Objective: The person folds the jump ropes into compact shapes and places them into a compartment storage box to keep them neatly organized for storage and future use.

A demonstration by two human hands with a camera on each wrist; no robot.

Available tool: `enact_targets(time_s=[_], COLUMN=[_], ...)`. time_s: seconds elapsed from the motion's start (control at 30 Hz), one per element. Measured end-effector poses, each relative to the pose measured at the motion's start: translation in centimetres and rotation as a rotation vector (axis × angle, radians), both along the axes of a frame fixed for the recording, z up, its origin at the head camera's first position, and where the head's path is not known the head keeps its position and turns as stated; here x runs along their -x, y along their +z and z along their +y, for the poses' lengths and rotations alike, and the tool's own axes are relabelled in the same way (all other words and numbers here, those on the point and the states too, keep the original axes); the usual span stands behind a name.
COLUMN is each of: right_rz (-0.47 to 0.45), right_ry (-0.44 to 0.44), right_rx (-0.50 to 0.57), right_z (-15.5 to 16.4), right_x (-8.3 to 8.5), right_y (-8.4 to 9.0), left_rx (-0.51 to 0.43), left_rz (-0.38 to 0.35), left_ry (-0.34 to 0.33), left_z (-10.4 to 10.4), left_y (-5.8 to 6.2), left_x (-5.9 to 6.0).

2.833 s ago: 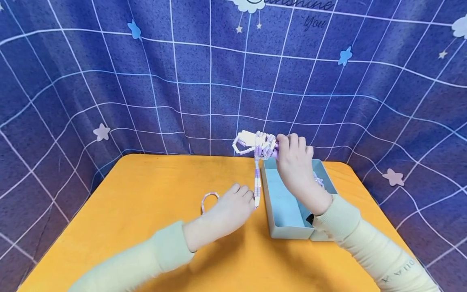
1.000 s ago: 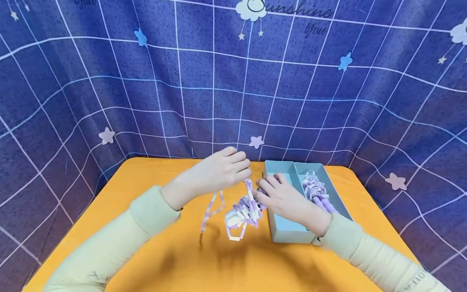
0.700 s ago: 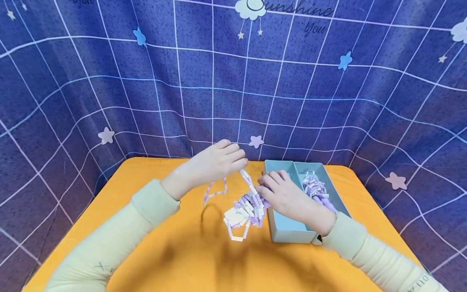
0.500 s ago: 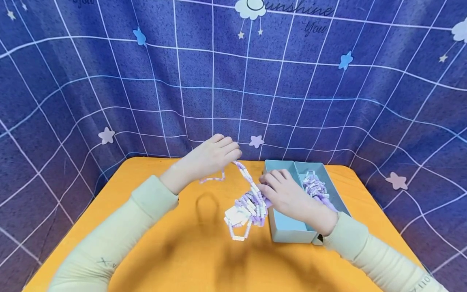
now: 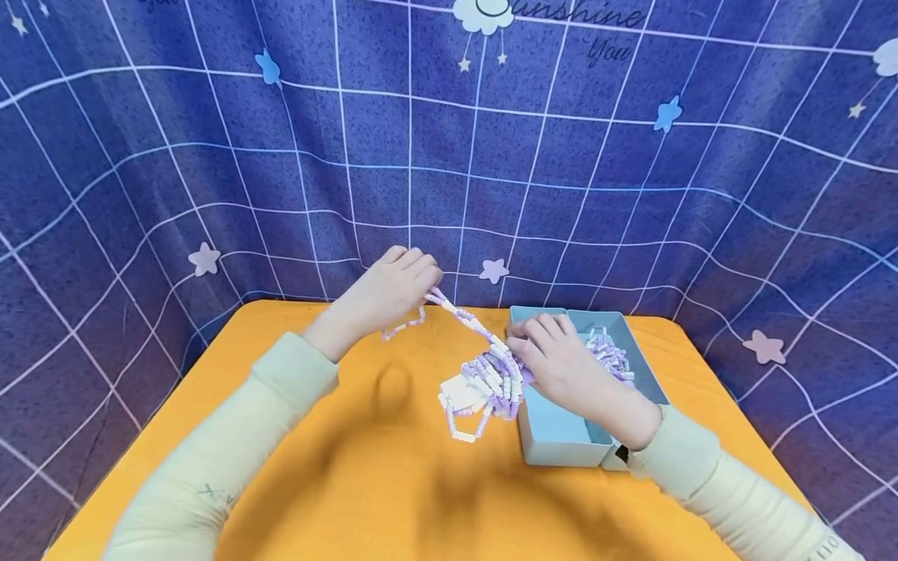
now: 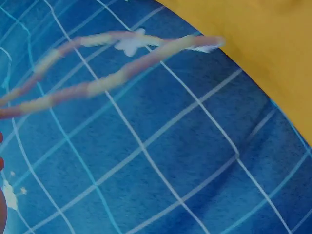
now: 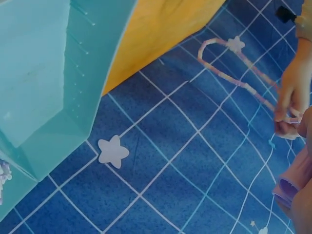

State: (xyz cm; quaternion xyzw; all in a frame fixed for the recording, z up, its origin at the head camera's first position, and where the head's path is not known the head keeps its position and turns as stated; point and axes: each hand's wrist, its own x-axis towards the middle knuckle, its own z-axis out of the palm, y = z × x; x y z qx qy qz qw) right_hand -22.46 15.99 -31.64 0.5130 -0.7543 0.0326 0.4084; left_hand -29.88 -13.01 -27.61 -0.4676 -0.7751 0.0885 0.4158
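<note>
A beaded jump rope (image 5: 494,378) in purple and white hangs as a wound bundle over the table. My right hand (image 5: 561,362) grips it at its handle end; in the right wrist view a purple handle (image 7: 295,178) with a hollow end shows between the fingers. Up and to the left, my left hand (image 5: 393,284) pinches a doubled strand, drawn taut and slanting up from the bundle. A loose loop (image 6: 117,80) of the rope dangles beyond the left hand. A white piece and a small bead loop stick out at the bundle's lower left.
Right of the bundle stands a blue-green box (image 5: 561,453) with two compartments, partly behind my right hand and forearm. Another purple and white beaded rope (image 5: 610,354) lies in its right compartment. A blue curtain (image 5: 351,179) rises behind the orange tabletop (image 5: 337,483).
My left hand has moved up and left, pulling a longer strand from the bundle. Since the earliest frame my right hand has come down and turned the bundle; lately it shifts slightly right.
</note>
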Motion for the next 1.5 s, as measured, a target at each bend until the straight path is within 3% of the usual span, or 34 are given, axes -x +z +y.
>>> enact_targets(time_s=[0.1, 0.27, 0.47, 0.73, 0.9, 1.13, 1.27, 1.5], right_rz=[-0.009, -0.049, -0.069, -0.048, -0.042, -0.038, -0.055, -0.05], right_ry=[0.018, 0.031, 0.034, 0.002, -0.077, -0.171, -0.227, -0.348], right_rx=[0.015, 0.062, 0.135, 0.224, 0.31, 0.397, 0.425, 0.427], right_z=[0.0, 0.0, 0.2, 0.2, 0.1, -0.2, -0.4, -0.6], right_x=[-0.1, -0.1, 0.0, 0.1, 0.0, 0.0, 0.0, 0.4], right_y=[0.2, 0.5, 1.2, 1.6, 2.2, 2.8, 2.9, 3.2], left_rx=[-0.039, -0.028, -0.007, -0.089, -0.092, -0.078, -0.037, 0.066], left_rz=[-0.019, -0.054, -0.084, -0.082, -0.091, -0.121, -0.147, -0.128], left_ry=[0.013, 0.035, 0.107, 0.097, 0.142, 0.11, 0.126, 0.21], left_z=[-0.5, -1.1, -1.5, -0.5, 0.5, 1.9, 2.9, 5.2], left_y=[-0.5, -1.7, -3.4, -5.9, -7.6, -9.5, -10.1, -10.2], left_x=[0.8, 1.6, 2.0, 2.1, 1.3, 0.0, -1.0, -4.0])
